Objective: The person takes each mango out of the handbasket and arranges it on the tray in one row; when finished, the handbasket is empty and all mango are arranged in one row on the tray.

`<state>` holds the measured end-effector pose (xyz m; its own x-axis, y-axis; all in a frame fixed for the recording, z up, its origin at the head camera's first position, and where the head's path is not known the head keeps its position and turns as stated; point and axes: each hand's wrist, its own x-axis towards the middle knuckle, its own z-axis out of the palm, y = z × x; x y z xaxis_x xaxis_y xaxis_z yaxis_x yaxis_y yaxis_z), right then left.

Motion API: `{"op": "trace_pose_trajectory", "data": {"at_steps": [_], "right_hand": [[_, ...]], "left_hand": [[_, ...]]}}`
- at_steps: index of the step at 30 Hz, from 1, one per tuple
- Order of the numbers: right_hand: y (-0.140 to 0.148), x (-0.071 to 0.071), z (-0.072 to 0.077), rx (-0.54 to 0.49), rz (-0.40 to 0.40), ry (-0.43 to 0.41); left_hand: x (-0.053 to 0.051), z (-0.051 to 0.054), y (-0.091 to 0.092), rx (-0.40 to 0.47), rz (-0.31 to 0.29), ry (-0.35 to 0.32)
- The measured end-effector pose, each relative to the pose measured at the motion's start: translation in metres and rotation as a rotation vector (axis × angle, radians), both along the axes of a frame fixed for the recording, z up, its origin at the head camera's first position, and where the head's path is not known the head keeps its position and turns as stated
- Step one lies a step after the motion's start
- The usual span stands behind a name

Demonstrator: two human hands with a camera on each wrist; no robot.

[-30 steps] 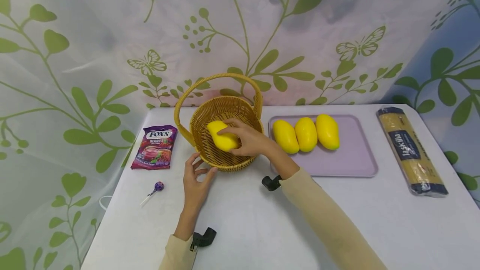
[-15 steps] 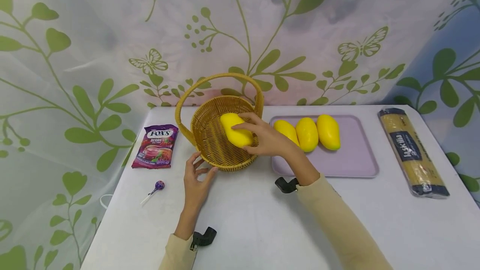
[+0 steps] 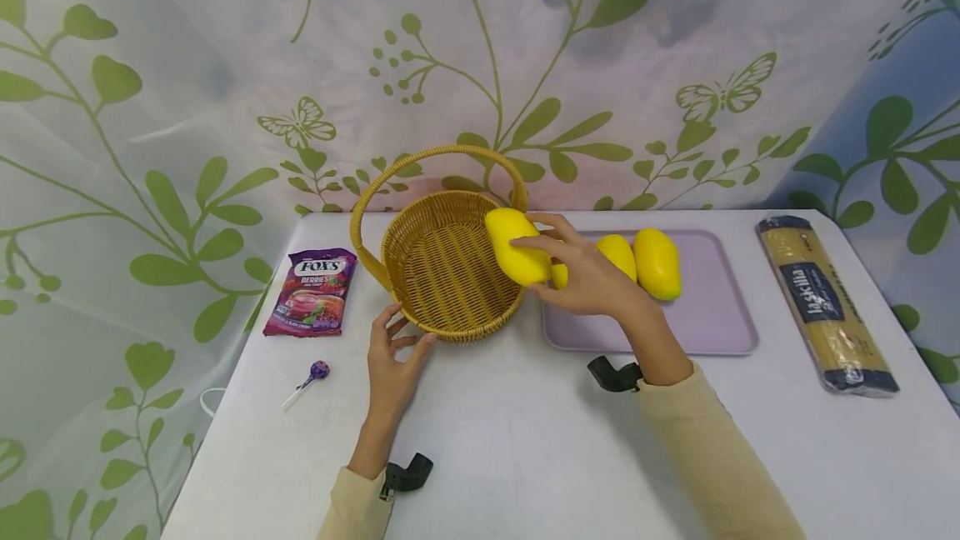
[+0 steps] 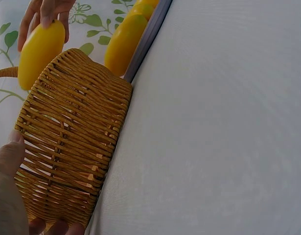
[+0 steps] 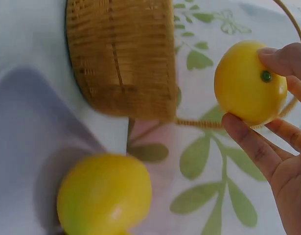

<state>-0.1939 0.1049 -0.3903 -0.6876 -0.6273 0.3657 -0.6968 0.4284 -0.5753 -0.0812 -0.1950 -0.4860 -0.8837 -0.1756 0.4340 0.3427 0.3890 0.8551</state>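
Note:
A yellow mango [image 3: 516,244] is gripped by my right hand [image 3: 588,273], thumb on one side and fingers on the other. It is up over the right rim of the round wicker basket [image 3: 450,333], whose inside shows bare weave. The right wrist view shows the mango's green stem spot, with the fingertips around the fruit. My left hand [image 3: 392,369] holds the basket's near left side, its thumb [image 4: 13,139] at the rim and fingertips lower on the wall. Beyond the right hand, yellow mangoes [image 3: 657,265] lie on a lilac tray [image 3: 697,333]; one is mostly hidden.
Left of the basket lie a purple Fox's candy bag [image 3: 311,294] and a lollipop [image 3: 318,371]. A spaghetti pack [image 3: 825,302] lies at the far right of the white table [image 3: 510,440]. The basket's tall handle [image 3: 442,152] arches up near the patterned curtain [image 3: 600,65].
My right hand has lifted the mango from inside the basket and moved it right, over the rim toward the tray. The left hand and the basket have stayed in place.

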Motion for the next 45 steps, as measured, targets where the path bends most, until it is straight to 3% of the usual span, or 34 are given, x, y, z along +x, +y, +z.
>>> {"op": "trace_pose_trajectory", "data": {"at_steps": [14,24,30,37,45], "right_hand": [[0.062,0.002,0.004,-0.058,-0.124,0.059],[0.101,-0.001,-0.010,-0.045,-0.227,0.113],[0.131,-0.001,-0.014,-0.023,-0.365,0.069],[0.155,-0.001,-0.024,-0.002,-0.457,-0.009],[0.177,0.003,-0.025,0.032,-0.542,-0.099]], "left_hand": [[0.000,-0.001,-0.001,0.005,-0.003,-0.005],[0.001,-0.001,-0.001,0.020,-0.007,-0.003],[0.000,-0.002,-0.001,0.023,-0.017,-0.004],[0.000,-0.001,-0.001,0.013,-0.008,-0.008],[0.001,-0.001,0.000,0.014,-0.006,-0.007]]}}
